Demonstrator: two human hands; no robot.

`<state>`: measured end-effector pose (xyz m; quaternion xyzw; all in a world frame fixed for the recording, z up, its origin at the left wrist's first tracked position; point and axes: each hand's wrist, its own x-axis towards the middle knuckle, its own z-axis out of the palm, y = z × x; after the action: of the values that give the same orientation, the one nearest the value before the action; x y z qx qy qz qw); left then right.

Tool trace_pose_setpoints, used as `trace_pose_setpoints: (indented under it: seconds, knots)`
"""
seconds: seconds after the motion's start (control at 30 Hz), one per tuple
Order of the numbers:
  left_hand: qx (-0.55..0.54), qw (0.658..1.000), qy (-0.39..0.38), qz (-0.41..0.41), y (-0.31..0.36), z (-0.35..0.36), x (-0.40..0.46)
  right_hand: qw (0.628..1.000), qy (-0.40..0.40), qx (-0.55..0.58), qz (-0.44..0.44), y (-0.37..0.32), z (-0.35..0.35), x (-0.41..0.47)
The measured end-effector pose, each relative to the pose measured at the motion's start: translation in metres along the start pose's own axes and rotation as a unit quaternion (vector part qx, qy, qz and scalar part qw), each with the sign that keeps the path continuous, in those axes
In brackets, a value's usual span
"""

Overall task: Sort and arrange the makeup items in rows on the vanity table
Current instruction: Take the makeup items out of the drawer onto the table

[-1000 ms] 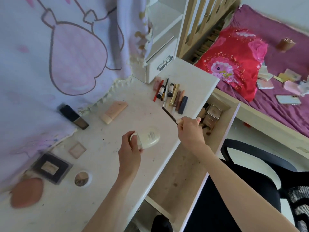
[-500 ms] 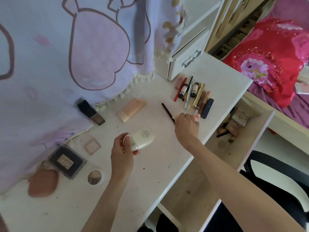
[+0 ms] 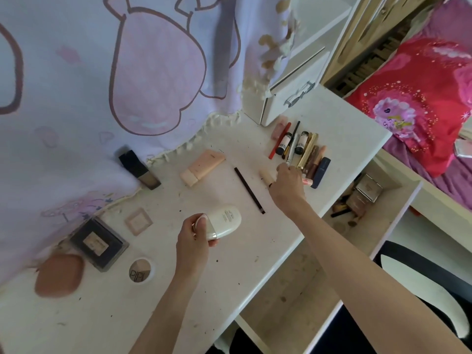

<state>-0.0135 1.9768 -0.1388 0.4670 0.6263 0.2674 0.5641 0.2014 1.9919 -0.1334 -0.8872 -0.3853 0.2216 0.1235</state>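
Released from the right hand [image 3: 287,186], the thin dark eye pencil [image 3: 249,190] now lies alone on the white surface [image 3: 255,251], slanting between the peach tube [image 3: 203,167] and the row of stick items [image 3: 300,149]; half a second ago it was pinched there. That hand has moved on to the near end of the row, its fingers curled down among the tubes, with a pale stick [image 3: 266,176] lying just beside it; whether they grip anything cannot be told. The left hand [image 3: 192,237] keeps its hold on the white oval tube [image 3: 224,221], thumb over the cap end, lifted just above the surface. By my reading, the pencil is only parked, not yet in line with the row, and the white tube awaits a place, probably beside the peach tube. Compacts [image 3: 98,244] sit grouped at the left.
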Motion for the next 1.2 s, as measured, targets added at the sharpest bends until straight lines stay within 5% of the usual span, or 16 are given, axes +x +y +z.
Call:
trace_pose_setpoints:
  seconds: [0.13, 0.27, 0.6, 0.77, 0.87, 1.0, 1.2]
  knots:
    - [-0.006, 1.0, 0.003, -0.007, 0.001, 0.001, 0.002, 0.999, 0.036, 0.031, -0.014, 0.005, -0.009, 0.004]
    - [-0.002, 1.0, 0.003, -0.001, 0.004, 0.001, 0.003, 0.992, -0.003, -0.109, -0.068, 0.003, -0.012, 0.018]
    - [0.003, 1.0, 0.003, -0.003, 0.002, -0.014, 0.01, 0.989, -0.005, -0.142, -0.029, -0.012, -0.008, 0.036]
    - [0.025, 0.998, 0.055, 0.004, 0.003, -0.015, 0.017, 0.972, 0.06, -0.181, -0.136, -0.015, 0.003, 0.014]
    - [0.035, 0.996, 0.084, 0.002, 0.013, -0.014, 0.032, 0.955, 0.026, -0.191, -0.226, -0.011, 0.029, -0.018]
    - [0.005, 0.995, 0.101, -0.02, 0.029, -0.005, 0.061, 0.942, -0.042, -0.231, -0.24, 0.001, 0.058, -0.036]
    - [0.016, 0.995, 0.09, -0.027, 0.038, 0.012, 0.091, 0.942, -0.008, -0.22, -0.251, 0.01, 0.061, -0.026]
